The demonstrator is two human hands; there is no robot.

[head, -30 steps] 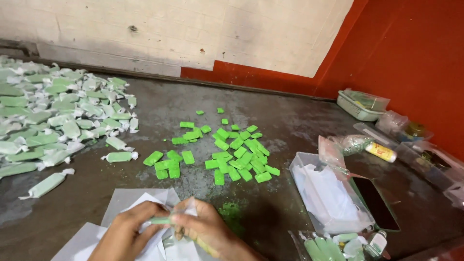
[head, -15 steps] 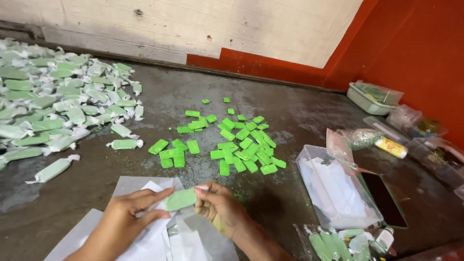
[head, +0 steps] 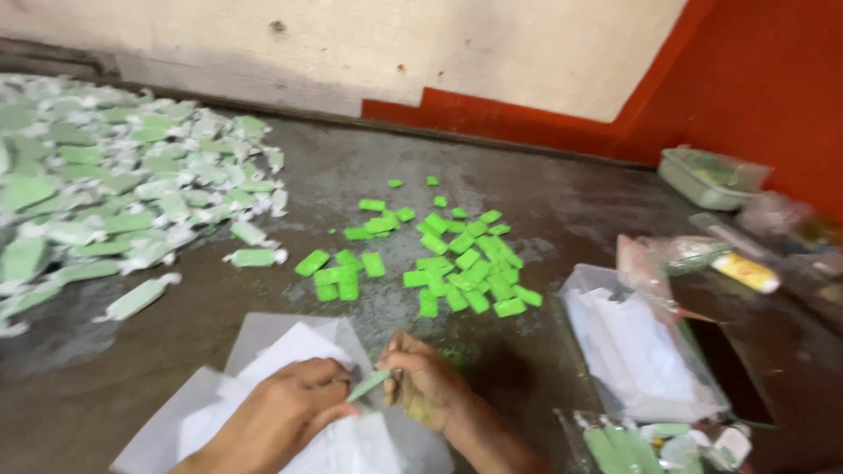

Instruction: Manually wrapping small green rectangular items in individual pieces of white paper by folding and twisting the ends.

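My left hand [head: 281, 417] and my right hand [head: 426, 382] meet over a stack of white wrapper sheets [head: 263, 351] at the bottom of the view. Between them they pinch a small pale green wrapped bar [head: 369, 384], each hand at one end. Beyond the hands, several bare bright green bars [head: 439, 254] lie scattered on the dark floor. A big heap of wrapped pale green bars [head: 105, 193] covers the left side.
A clear box of white sheets [head: 637, 342] sits to the right, with a dark flat thing [head: 733, 369] beside it. A clear lidded container [head: 711, 175] and plastic bags stand by the red wall [head: 755, 79]. More wrapped bars lie at bottom right [head: 659, 443].
The green bar was flat and uncovered between my hands half a second ago; now it is wrapped and pinched at its ends. The camera has shifted slightly.
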